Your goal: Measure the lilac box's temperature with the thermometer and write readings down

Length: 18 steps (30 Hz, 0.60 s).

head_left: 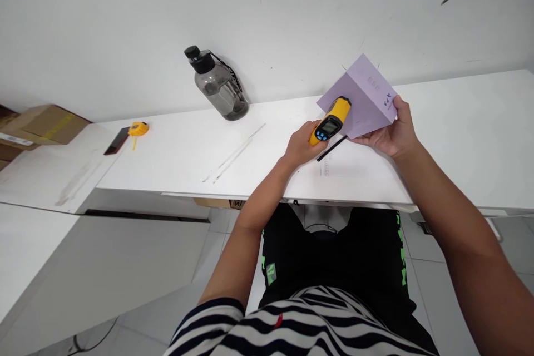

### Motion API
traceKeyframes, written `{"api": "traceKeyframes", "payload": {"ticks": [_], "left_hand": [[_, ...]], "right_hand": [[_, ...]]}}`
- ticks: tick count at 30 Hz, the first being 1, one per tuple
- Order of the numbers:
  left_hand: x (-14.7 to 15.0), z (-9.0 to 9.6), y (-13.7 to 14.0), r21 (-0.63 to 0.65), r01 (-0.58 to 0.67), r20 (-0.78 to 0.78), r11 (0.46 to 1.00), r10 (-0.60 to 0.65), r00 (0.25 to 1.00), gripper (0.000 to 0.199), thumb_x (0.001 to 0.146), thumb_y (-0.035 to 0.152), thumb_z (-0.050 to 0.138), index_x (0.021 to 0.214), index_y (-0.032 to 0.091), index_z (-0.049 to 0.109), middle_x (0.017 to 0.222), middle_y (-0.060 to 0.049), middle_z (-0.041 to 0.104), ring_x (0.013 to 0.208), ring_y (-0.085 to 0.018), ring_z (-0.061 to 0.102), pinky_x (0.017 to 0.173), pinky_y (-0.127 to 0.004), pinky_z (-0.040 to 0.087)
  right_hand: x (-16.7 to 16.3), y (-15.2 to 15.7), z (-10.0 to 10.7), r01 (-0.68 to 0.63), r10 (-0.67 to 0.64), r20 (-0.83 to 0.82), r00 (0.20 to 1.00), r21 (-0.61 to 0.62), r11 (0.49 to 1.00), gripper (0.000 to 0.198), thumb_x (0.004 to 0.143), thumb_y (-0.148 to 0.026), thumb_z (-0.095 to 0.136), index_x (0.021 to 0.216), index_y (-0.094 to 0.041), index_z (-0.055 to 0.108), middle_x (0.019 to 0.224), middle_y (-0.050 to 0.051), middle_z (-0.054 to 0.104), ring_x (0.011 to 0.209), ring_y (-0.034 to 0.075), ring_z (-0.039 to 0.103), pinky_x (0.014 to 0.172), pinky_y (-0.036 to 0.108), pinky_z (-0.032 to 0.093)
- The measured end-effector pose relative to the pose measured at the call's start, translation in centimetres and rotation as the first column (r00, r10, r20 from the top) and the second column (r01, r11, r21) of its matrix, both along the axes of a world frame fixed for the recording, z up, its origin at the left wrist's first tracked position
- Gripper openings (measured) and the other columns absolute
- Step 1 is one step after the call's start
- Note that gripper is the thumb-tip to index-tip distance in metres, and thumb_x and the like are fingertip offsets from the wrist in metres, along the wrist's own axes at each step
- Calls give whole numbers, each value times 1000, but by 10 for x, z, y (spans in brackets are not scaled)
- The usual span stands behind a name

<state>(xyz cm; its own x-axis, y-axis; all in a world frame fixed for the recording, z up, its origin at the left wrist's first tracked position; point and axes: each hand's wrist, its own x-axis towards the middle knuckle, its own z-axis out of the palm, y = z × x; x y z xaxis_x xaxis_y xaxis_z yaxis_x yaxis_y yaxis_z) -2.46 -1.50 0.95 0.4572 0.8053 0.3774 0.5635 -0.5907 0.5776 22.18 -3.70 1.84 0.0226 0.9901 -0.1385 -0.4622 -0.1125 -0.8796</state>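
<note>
My left hand (302,144) is wrapped around a yellow infrared thermometer (331,121) with a small grey screen and blue buttons. Its front end points at a purple folded card (362,103), very close to its surface; whether they touch I cannot tell. The card is creased into two faces and carries some dark handwriting near its right edge. Gripping that right edge and lower corner is my right hand (396,130), fingers behind and thumb in front. Below the card, a black pen (332,148) lies by faint writing on a white sheet (354,178).
A grey see-through water bottle (223,89) stands against the wall. Farther left are a yellow tape measure (138,129), a dark flat object (117,142) and cardboard boxes (52,122). The white table's front edge (233,194) runs before my legs.
</note>
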Motion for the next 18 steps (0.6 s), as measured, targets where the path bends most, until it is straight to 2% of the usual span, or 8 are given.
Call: {"api": "traceKeyframes", "payload": {"ticks": [4,10,18], "left_hand": [[0,1,0,-20,-6,-45,1000,5,999,37,89,25,63,126,23,59,114,-4,70,100,-18,67,86,-30,53],[-2,-2,3,-21,11,-85,1000,-13,996,43,89,26,62,132,23,58,116,-5,69,102,-19,67,85,-30,52],[-1,-10,7,19,20,-30,1000,-19,999,46,84,23,69,130,24,61,118,-5,71,103,-21,68,85,-32,54]], "right_hand": [[1,0,-1,-8,8,25,1000,7,1000,65,81,-74,53,129,-30,57,128,10,68,120,39,61,95,68,52],[2,1,0,14,-15,-37,999,-17,1000,58,90,-68,46,130,-29,58,129,11,68,117,37,64,92,67,55],[6,1,-5,-51,52,-25,998,50,997,63,75,-78,63,121,-35,65,134,7,67,127,40,60,102,69,54]]}}
